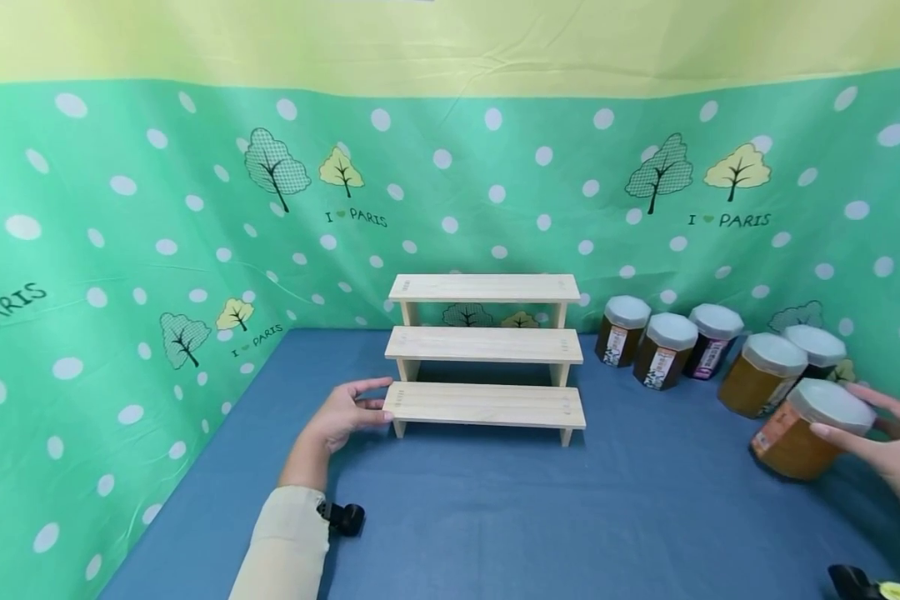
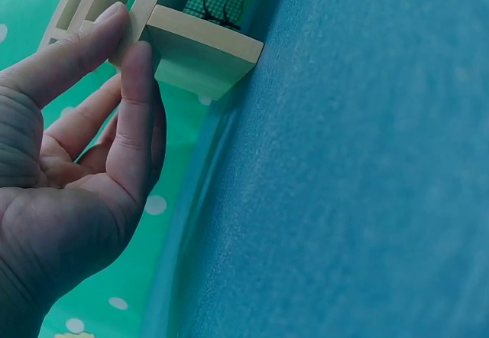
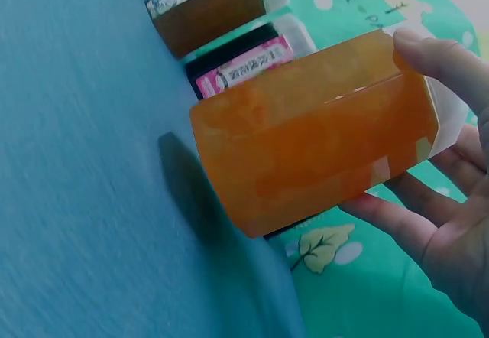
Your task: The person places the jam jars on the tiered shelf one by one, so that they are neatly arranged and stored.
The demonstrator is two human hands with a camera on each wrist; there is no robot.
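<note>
A three-step wooden shelf (image 1: 487,403) stands on the blue cloth. With thumb and fingers, my left hand (image 1: 342,416) pinches the left end of its lowest step (image 2: 144,17). At the far right, my right hand (image 1: 896,454) grips an amber jar (image 1: 795,442) with a whitish lid near its top. In the right wrist view this jar (image 3: 313,139) looks tilted, and a shadow on the cloth beside its base suggests it is slightly raised. The right hand's thumb (image 3: 435,55) presses one side near the lid, with fingers on the opposite side.
Several more jars stand right of the shelf: two brown ones (image 1: 621,337) (image 1: 660,360), a dark one with a purple label (image 1: 708,350), an amber one (image 1: 753,383) and another dark jar (image 1: 817,346). A green dotted curtain (image 1: 495,179) hangs behind the blue cloth (image 1: 495,517).
</note>
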